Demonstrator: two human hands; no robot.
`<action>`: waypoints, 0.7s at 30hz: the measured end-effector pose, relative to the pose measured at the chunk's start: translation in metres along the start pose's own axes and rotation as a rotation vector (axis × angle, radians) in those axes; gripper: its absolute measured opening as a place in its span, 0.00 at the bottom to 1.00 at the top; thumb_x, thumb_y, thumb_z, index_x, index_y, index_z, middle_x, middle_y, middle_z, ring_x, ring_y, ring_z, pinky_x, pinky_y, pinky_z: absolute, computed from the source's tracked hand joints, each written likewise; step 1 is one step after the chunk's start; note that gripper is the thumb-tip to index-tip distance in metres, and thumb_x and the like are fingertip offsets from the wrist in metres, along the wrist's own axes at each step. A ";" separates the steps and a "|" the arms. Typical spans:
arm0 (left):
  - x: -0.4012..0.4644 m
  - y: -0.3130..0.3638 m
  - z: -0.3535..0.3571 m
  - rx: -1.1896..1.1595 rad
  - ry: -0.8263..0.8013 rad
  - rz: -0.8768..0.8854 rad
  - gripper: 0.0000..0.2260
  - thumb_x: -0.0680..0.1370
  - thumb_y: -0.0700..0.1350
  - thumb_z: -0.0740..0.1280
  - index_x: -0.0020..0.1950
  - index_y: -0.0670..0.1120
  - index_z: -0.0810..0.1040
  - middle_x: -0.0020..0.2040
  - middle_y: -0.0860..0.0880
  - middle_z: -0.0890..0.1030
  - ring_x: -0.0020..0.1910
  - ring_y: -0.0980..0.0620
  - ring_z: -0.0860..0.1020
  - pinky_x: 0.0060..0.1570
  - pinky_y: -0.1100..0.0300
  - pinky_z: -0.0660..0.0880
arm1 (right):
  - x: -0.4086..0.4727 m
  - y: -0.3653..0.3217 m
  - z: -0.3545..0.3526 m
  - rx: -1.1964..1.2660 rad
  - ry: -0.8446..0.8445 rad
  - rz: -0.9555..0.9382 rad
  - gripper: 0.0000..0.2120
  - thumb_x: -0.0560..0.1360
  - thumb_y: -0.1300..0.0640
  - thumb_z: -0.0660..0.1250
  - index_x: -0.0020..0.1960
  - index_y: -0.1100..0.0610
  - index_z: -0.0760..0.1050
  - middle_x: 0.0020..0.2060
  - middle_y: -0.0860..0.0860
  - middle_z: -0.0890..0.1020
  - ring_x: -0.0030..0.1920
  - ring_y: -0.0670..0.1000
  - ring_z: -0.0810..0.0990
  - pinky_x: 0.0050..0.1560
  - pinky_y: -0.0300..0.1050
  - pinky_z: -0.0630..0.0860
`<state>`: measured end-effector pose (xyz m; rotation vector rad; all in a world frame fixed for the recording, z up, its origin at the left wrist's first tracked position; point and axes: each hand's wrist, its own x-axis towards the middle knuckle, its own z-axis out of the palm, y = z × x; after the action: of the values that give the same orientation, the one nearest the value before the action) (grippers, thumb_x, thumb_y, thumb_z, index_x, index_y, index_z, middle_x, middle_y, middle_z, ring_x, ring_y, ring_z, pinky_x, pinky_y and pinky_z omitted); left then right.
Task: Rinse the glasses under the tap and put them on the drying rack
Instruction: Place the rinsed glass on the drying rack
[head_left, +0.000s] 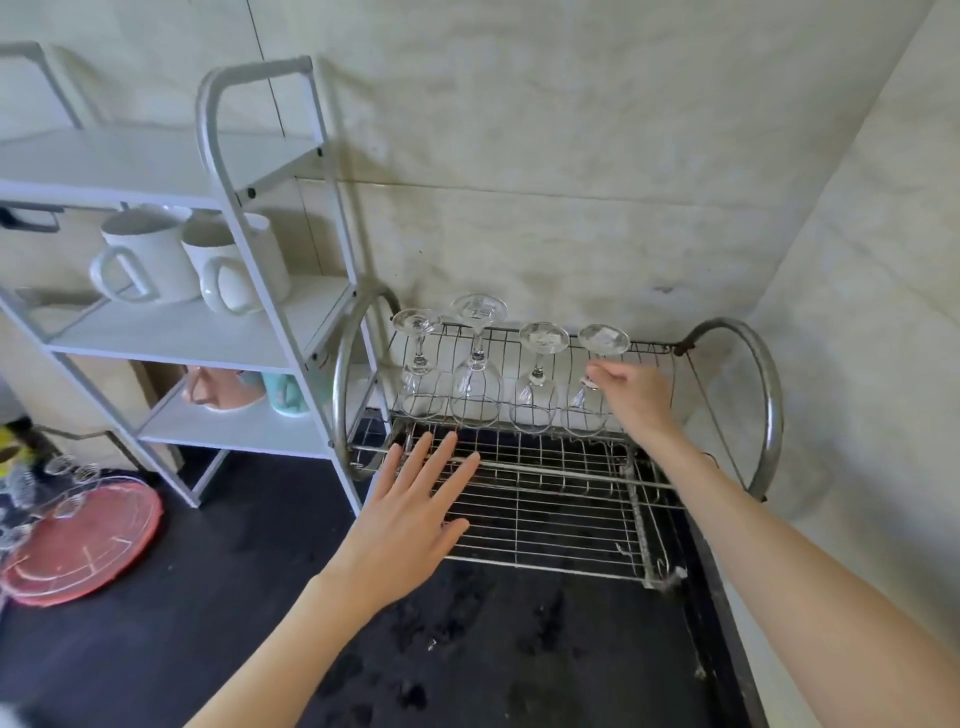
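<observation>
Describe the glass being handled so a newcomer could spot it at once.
Find the wire rack in the wall corner. Four stemmed glasses stand upside down along its upper tier. It is the rightmost glass, the only one whose stem the right hand pinches.

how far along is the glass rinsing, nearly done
Three wine glasses already stand upside down on the drying rack. The right hand pinches the stem of a fourth glass, apparently just placing it. The left hand is open. No tap is in view.
</observation>
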<state>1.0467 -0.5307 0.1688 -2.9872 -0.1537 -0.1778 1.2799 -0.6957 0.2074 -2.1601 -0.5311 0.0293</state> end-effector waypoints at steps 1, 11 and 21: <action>0.000 0.000 0.000 0.001 0.003 -0.005 0.27 0.76 0.58 0.52 0.73 0.49 0.62 0.72 0.44 0.66 0.70 0.42 0.65 0.65 0.39 0.61 | 0.000 0.001 0.000 -0.009 -0.002 -0.006 0.14 0.78 0.54 0.63 0.60 0.59 0.78 0.60 0.54 0.79 0.26 0.33 0.68 0.41 0.33 0.68; 0.000 -0.002 -0.001 -0.007 -0.033 0.001 0.28 0.76 0.59 0.52 0.74 0.51 0.58 0.73 0.45 0.64 0.71 0.43 0.61 0.65 0.42 0.56 | -0.007 0.003 -0.001 -0.039 -0.037 -0.020 0.14 0.78 0.55 0.63 0.60 0.60 0.77 0.56 0.54 0.81 0.52 0.47 0.77 0.57 0.38 0.69; -0.010 0.016 -0.023 -0.166 -0.008 -0.088 0.29 0.77 0.62 0.44 0.76 0.55 0.43 0.75 0.50 0.37 0.74 0.47 0.34 0.71 0.51 0.34 | -0.071 -0.019 -0.018 -0.326 0.003 -0.123 0.24 0.79 0.48 0.58 0.69 0.61 0.66 0.66 0.56 0.72 0.67 0.53 0.70 0.65 0.46 0.66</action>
<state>1.0363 -0.5511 0.1877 -3.1489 -0.2844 -0.1981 1.2120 -0.7271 0.2207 -2.4378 -0.7052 -0.1372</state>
